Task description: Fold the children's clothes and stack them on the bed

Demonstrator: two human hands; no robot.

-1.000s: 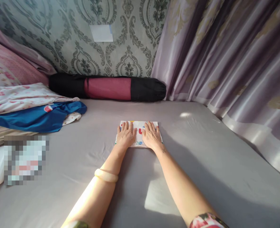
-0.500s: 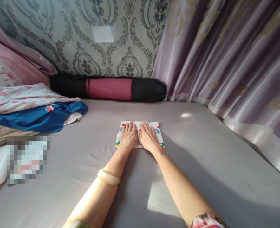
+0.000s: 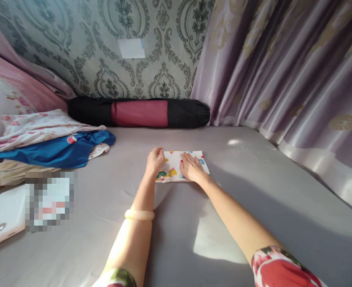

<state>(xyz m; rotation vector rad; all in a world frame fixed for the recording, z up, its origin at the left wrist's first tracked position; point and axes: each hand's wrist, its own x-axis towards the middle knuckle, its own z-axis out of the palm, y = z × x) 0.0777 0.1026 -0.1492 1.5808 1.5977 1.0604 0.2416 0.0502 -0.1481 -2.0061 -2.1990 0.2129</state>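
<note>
A white folded cloth (image 3: 171, 169) with bright coloured prints lies as a flat rectangle on the grey sheet (image 3: 110, 199). My left hand (image 3: 156, 161) is at its left edge, fingers curled in and closed on the cloth there; the fingertips are partly hidden. On the right half of the cloth my right hand (image 3: 190, 166) rests palm down, with its fingers stretched out and a little apart. A pale bangle (image 3: 139, 215) circles my left forearm.
A long black and dark red bag (image 3: 139, 113) lies along the patterned wall. Heaped at the left are a blue cloth (image 3: 50, 151) and printed bedding, with a white box-like device (image 3: 6, 211) and a blurred item nearer me. Purple curtains (image 3: 268, 67) hang at the right.
My left hand has gone from lying flat on the cloth to curling at its left edge, uncovering the print. My right hand stays flat, shifted slightly right. The view has turned a little.
</note>
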